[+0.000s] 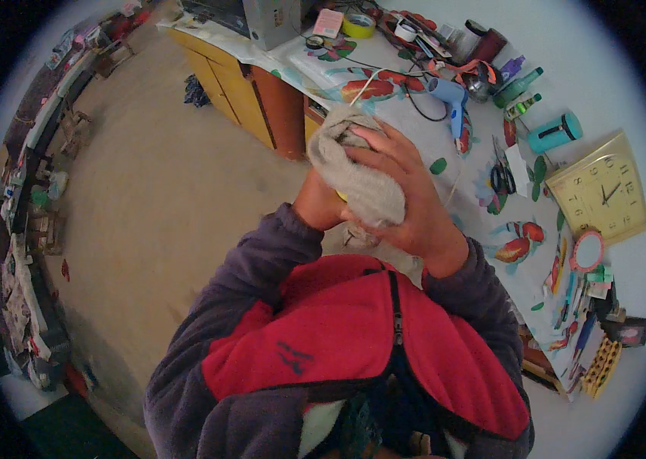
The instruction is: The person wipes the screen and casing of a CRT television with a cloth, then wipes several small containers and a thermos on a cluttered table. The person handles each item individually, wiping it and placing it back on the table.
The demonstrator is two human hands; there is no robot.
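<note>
A beige knitted cloth [366,186] is bunched between my two hands above the table's near edge. My right hand [406,172] presses on it from the right, fingers spread over its top and thumb low at its end. My left hand [320,201] supports it from the left, its fingers mostly hidden under the cloth. A sliver of something yellow [342,196] shows beneath the cloth; what it is cannot be made out. From behind the bundle's top a white cord [366,87] runs onto the table. More cloth [359,236] hangs below my hands.
On the patterned table cover [403,123] lie a blue hair dryer [450,103], black scissors [502,172] and yellow tape [358,26]. A square clock [604,192] leans at the wall beside a pink-rimmed mirror [588,251]. Bottles [521,86] stand farther back. Left is bare floor [145,172].
</note>
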